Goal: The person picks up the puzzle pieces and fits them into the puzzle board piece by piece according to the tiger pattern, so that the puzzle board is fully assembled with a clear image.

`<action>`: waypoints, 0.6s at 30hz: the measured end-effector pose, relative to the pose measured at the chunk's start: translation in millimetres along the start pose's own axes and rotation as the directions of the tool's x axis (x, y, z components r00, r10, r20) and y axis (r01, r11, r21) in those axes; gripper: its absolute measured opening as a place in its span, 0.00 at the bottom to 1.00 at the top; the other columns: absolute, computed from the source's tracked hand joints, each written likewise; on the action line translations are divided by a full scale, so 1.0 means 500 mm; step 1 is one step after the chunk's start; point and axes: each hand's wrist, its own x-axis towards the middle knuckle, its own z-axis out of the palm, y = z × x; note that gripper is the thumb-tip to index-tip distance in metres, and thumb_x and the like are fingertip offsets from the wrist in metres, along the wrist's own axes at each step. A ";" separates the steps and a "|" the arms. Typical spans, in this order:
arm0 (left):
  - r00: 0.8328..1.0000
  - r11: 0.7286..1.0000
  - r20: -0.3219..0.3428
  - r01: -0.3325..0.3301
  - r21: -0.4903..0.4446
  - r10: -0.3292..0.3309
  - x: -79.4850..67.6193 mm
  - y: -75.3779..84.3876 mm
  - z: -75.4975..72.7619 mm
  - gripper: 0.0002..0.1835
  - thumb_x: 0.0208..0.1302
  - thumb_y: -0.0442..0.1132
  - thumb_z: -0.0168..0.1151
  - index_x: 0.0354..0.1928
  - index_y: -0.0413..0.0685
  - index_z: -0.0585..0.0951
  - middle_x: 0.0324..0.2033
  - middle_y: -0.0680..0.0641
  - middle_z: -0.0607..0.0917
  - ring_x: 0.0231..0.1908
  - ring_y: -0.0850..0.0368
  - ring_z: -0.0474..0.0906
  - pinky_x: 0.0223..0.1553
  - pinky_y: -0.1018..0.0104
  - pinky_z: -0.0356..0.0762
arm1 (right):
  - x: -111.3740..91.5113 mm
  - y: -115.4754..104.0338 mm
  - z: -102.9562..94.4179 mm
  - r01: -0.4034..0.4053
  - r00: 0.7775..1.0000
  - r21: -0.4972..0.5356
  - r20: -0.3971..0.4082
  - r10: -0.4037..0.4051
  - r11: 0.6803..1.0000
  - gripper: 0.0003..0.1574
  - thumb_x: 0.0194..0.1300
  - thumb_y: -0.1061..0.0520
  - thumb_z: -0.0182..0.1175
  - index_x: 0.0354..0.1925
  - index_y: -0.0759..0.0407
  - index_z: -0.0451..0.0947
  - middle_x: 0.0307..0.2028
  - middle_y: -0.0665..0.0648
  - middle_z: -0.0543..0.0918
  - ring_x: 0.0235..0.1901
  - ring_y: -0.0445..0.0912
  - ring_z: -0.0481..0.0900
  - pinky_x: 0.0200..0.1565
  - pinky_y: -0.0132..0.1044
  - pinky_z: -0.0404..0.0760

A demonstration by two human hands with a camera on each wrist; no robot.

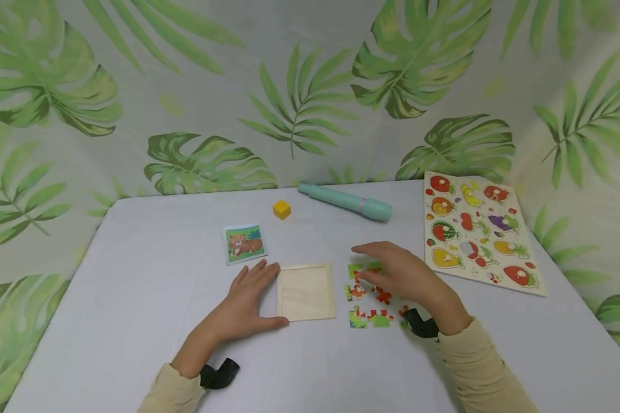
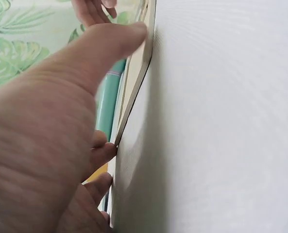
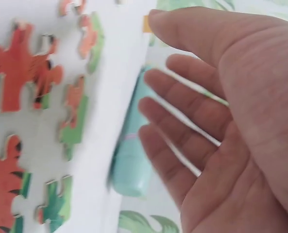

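A square wooden puzzle tray (image 1: 306, 292) with a raised rim lies bare on the table. At its left side is my left hand (image 1: 248, 301), thumb (image 2: 136, 36) at the near corner and index fingertip at the far corner, fingers spread and fairly straight. My right hand (image 1: 400, 272) hovers over loose jigsaw pieces (image 1: 358, 318), palm facing left, fingers loosely extended and nothing held. These pieces show orange, black and green tiger parts (image 3: 20, 65). Part of the group is hidden beneath the right hand in the head view.
Behind the tray lies a small tiger picture card (image 1: 245, 244). A yellow cube (image 1: 281, 209) and a teal tube-shaped object (image 1: 346, 201) are at the back. On the right is a fruit puzzle board (image 1: 475, 235). A leaf-print curtain (image 1: 310, 92) hangs behind the white table (image 1: 108, 298).
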 end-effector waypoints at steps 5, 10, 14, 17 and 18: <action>0.999 0.998 -0.023 -0.038 0.045 0.039 -0.004 -0.006 0.005 0.53 0.54 0.57 0.78 0.75 0.38 0.67 0.76 0.41 0.67 0.79 0.41 0.55 0.78 0.36 0.44 | 0.006 0.012 0.014 0.025 1.000 -0.021 0.003 -0.025 0.999 0.30 0.68 0.55 0.69 0.67 0.58 0.78 0.63 0.58 0.82 0.65 0.57 0.77 0.65 0.56 0.77; 0.998 0.994 -0.043 -0.052 0.099 0.056 -0.006 -0.008 0.010 0.53 0.53 0.63 0.77 0.74 0.40 0.70 0.76 0.44 0.67 0.78 0.45 0.58 0.79 0.43 0.47 | 0.009 0.019 0.019 0.014 1.000 -0.016 0.027 -0.014 1.000 0.30 0.68 0.55 0.70 0.66 0.58 0.78 0.63 0.58 0.82 0.66 0.57 0.76 0.66 0.56 0.76; 0.996 0.989 -0.049 -0.064 0.131 0.071 -0.005 -0.012 0.016 0.52 0.53 0.66 0.76 0.73 0.41 0.72 0.76 0.46 0.68 0.78 0.47 0.60 0.79 0.43 0.49 | 0.011 0.020 0.021 0.007 0.999 -0.015 0.043 -0.007 1.000 0.30 0.69 0.55 0.69 0.67 0.59 0.78 0.63 0.59 0.81 0.66 0.58 0.76 0.67 0.57 0.76; 0.996 0.987 -0.048 -0.070 0.146 0.077 -0.004 -0.015 0.020 0.53 0.53 0.67 0.75 0.74 0.42 0.71 0.76 0.47 0.68 0.78 0.48 0.59 0.79 0.43 0.49 | 0.013 0.023 0.024 0.012 0.999 -0.029 0.046 -0.010 1.000 0.30 0.69 0.56 0.69 0.66 0.61 0.78 0.63 0.60 0.82 0.65 0.58 0.76 0.66 0.56 0.76; 0.995 0.985 -0.050 -0.072 0.155 0.081 -0.004 -0.015 0.021 0.53 0.53 0.67 0.75 0.74 0.42 0.71 0.76 0.47 0.68 0.78 0.48 0.60 0.79 0.43 0.49 | 0.014 0.023 0.025 0.013 0.999 -0.034 0.046 -0.012 0.999 0.30 0.69 0.56 0.69 0.66 0.61 0.78 0.63 0.60 0.82 0.65 0.57 0.77 0.66 0.56 0.77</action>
